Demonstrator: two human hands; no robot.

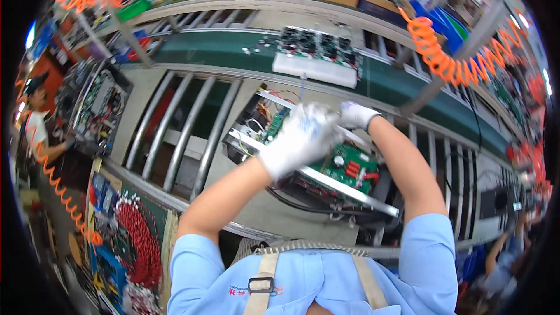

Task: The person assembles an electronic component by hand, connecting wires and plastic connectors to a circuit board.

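Open electronics chassis sitting lid-off on worktop, probably kept close for easy two-handed reach. Left hand blurring over it, right hand curling just beside; can't tell either's grip tbh.

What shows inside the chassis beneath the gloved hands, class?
Inside the chassis: a green circuit board with red components at right, coloured wires at left. The left hand covers the middle, hiding that part.
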